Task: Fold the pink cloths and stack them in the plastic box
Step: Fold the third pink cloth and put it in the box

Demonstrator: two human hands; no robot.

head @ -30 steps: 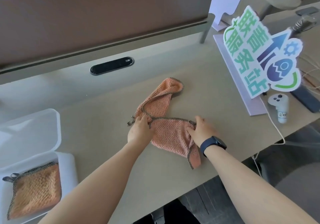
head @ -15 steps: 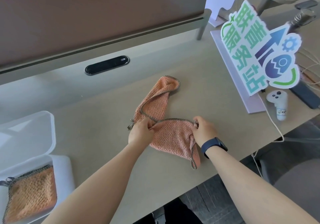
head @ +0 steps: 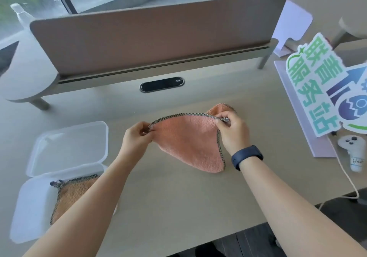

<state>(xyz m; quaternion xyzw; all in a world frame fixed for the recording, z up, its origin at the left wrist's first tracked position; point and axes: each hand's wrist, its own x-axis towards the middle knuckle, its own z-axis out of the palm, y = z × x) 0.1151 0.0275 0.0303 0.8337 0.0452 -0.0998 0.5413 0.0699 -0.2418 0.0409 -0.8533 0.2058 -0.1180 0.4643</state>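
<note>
A pink cloth [head: 190, 143] with a dark checked hem hangs stretched above the middle of the desk. My left hand [head: 137, 139] pinches its left corner and my right hand [head: 232, 135], with a dark watch on the wrist, pinches its right corner. The cloth's lower tip touches the desk, and a fold of it shows behind my right hand. At the lower left the clear plastic box [head: 29, 203] stands with its lid [head: 69, 147] swung back. A folded orange-pink cloth [head: 71, 195] lies inside it, partly hidden by my left forearm.
A brown divider panel [head: 155, 36] runs along the back of the desk, with a black cable port [head: 161, 84] in front of it. At the right stand a colourful sign [head: 333, 98] on a white base and a white controller [head: 353, 153] with a cable. The desk's front edge is close below.
Both hands have lifted the cloth off the desk and pulled its top edge taut between them, so the crumpled cloth now hangs spread. The view has tilted up and shows more of the divider.
</note>
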